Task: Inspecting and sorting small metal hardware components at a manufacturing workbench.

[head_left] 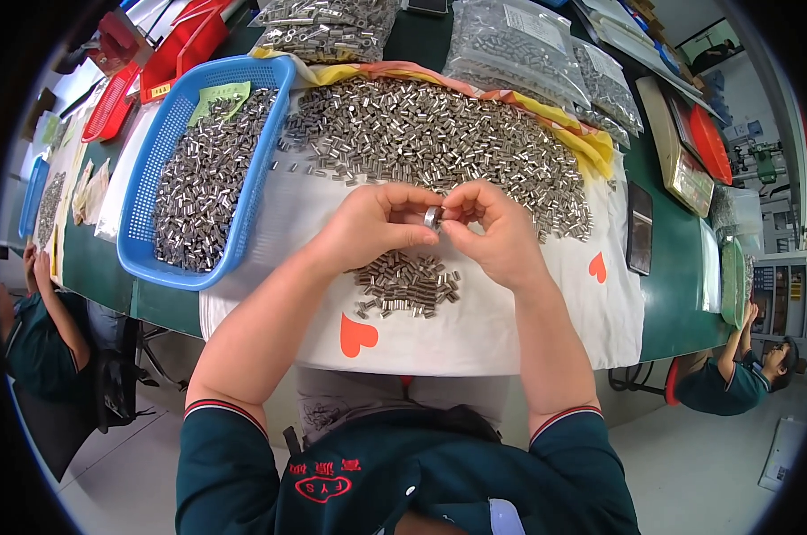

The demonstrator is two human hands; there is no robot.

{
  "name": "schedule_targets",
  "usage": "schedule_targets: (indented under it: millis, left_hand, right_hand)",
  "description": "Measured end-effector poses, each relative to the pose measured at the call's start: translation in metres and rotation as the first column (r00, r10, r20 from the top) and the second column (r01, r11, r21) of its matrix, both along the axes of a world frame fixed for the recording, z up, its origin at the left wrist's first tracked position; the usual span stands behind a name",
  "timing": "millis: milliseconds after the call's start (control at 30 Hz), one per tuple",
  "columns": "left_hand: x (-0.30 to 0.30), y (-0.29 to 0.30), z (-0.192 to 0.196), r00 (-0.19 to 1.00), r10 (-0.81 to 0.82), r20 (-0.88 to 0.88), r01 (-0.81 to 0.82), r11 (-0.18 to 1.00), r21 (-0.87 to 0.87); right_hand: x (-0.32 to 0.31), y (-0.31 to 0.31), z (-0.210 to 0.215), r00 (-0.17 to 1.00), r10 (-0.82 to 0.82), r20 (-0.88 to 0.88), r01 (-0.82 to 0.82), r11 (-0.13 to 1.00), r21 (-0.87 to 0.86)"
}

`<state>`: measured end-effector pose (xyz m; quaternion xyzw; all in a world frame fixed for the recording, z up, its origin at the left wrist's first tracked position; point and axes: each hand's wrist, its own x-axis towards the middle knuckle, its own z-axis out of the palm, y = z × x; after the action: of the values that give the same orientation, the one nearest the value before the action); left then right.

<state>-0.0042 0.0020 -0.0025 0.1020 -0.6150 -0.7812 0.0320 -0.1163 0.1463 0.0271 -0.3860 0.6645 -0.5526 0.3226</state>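
My left hand (377, 223) and my right hand (497, 234) meet above a white cloth (475, 330) with red hearts. Between their fingertips they pinch a small shiny metal sleeve (433, 217). Just below the hands lies a small heap of the same metal sleeves (405, 283). Beyond the hands a large pile of metal sleeves (439, 143) spreads over the cloth. A blue plastic basket (261, 169) to the left holds many more sleeves.
Clear bags of metal parts (510, 45) lie at the back. Red trays (176, 45) stand at the far left, a weighing scale (680, 152) and a dark phone (640, 229) at the right. Other people sit at the left and right edges of the green table (675, 285).
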Motion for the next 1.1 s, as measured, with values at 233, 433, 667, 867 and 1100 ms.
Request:
schedule_targets:
  millis: [233,433,667,867,1100]
  left_hand:
    - [-0.001,0.002,-0.002,0.999,0.011,0.045,-0.002,0.979,-0.204]
    - [0.000,0.001,-0.002,1.000,-0.006,0.003,0.006,0.998,-0.063]
    - [0.004,0.003,0.011,0.994,-0.104,0.027,0.107,0.988,-0.113]
    - [0.010,0.009,0.024,0.949,-0.315,0.031,0.301,0.870,-0.391]
    - [0.009,0.001,0.021,0.973,-0.232,-0.012,0.223,0.949,-0.223]
  right_hand:
    - [0.007,0.000,0.007,0.934,-0.014,-0.358,0.044,0.996,0.075]
    - [0.003,0.004,0.012,0.961,-0.001,-0.276,0.019,0.998,0.061]
    - [-0.008,0.008,0.013,0.942,0.039,-0.335,0.006,0.991,0.132]
    - [-0.020,0.001,-0.007,0.959,-0.069,-0.276,0.093,0.993,0.075]
    - [-0.010,-0.013,-0.030,0.570,-0.001,-0.821,0.099,0.993,0.067]
